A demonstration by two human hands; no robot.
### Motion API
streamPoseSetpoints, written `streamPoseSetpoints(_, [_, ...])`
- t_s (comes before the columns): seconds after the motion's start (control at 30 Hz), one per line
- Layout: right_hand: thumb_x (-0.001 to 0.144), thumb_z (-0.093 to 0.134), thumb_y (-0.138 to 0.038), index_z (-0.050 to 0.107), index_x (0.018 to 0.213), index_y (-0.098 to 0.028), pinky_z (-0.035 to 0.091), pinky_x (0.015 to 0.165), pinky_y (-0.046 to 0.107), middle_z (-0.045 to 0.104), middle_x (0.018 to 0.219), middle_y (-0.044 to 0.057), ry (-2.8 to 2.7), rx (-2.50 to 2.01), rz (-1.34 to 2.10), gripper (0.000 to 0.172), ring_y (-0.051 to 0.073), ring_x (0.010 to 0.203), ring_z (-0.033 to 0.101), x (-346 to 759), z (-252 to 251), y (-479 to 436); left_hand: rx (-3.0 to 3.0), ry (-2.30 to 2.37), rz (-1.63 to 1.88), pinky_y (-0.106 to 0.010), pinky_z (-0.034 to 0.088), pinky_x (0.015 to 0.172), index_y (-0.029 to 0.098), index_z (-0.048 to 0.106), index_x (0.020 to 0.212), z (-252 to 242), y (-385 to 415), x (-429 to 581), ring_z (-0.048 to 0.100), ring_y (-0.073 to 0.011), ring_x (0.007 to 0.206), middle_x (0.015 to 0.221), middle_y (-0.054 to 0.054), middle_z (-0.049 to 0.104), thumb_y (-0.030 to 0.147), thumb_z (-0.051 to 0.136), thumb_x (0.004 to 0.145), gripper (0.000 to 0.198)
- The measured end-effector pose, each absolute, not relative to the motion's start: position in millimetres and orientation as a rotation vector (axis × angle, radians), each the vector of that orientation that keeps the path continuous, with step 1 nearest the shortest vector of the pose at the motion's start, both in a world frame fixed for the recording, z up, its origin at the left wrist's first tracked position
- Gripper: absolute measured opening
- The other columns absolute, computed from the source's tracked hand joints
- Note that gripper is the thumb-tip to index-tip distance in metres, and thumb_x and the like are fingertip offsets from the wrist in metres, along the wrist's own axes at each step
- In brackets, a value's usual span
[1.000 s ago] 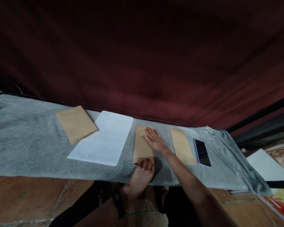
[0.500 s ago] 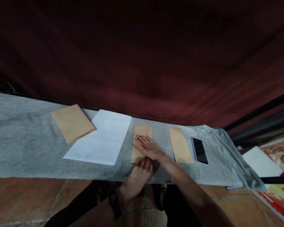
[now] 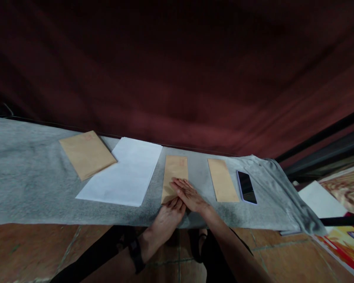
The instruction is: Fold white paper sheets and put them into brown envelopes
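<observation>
A narrow brown envelope point(image 3: 175, 171) lies lengthwise on the grey cloth point(image 3: 26, 181) in front of me. My right hand point(image 3: 188, 193) lies flat on its near half, fingers stretched out and pointing left. My left hand point(image 3: 166, 218) rests at the envelope's near edge with its fingertips on the paper, fingers together and extended. A dark band is on my left wrist. To the right lies a second narrow brown envelope point(image 3: 222, 180), untouched.
A white sheet stack point(image 3: 122, 173) and a larger brown envelope stack point(image 3: 87, 154) lie to the left. A dark phone point(image 3: 246, 186) lies to the right of the second envelope. A dark red curtain point(image 3: 177, 70) hangs behind. Tiled floor point(image 3: 32, 247) lies below, printed papers at right.
My right hand has slid along the envelope toward me, from its far half to its near half, closing up to my left hand. The left hand has stayed at the near edge.
</observation>
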State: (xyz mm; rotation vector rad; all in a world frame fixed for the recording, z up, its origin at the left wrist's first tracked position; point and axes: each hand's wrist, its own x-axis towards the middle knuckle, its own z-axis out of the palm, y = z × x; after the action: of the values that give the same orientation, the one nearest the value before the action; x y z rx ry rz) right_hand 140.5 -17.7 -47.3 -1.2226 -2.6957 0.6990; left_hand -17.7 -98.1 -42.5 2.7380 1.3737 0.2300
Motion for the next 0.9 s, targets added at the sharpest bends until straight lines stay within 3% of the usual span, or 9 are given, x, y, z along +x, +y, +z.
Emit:
streamPoseSetpoints(0.13, [0.112, 0.018, -0.043, 0.022, 0.166, -0.025, 0.015, 0.133, 0.044, 0.018, 0.173, 0.001, -2.671, -1.372, 0.534, 0.057, 0.016, 0.16, 0.016, 138, -56, 5, 2.741, 1.373, 0.237, -0.04, 0.055, 0.1, 0.011, 0.06, 0.133, -40, -99, -19, 0.064, -0.0264, 0.127, 0.139, -0.018, 0.066, 0.0, 0.051, 0.091, 0.045])
streamPoseSetpoints(0.4, [0.11, 0.025, -0.04, 0.025, 0.165, -0.012, 0.017, 0.132, 0.045, 0.021, 0.172, 0.009, -2.501, -1.608, 0.294, 0.062, 0.022, 0.16, 0.02, 130, -64, 35, 2.63, 1.341, 0.247, -0.037, 0.055, 0.097, 0.016, 0.061, 0.13, -43, -95, -25, 0.065, -0.0242, 0.123, 0.135, -0.013, 0.068, 0.001, 0.048, 0.092, 0.043])
streamPoseSetpoints(0.9, [0.112, 0.025, -0.041, 0.028, 0.165, -0.022, 0.02, 0.131, 0.045, 0.023, 0.172, 0.004, -2.654, -1.4, 0.545, 0.057, 0.018, 0.159, 0.022, 162, -59, -7, 2.434, 1.4, 0.369, -0.036, 0.055, 0.097, 0.016, 0.066, 0.111, -32, -84, -37, 0.065, -0.0219, 0.112, 0.117, -0.008, 0.071, 0.001, 0.049, 0.092, 0.03])
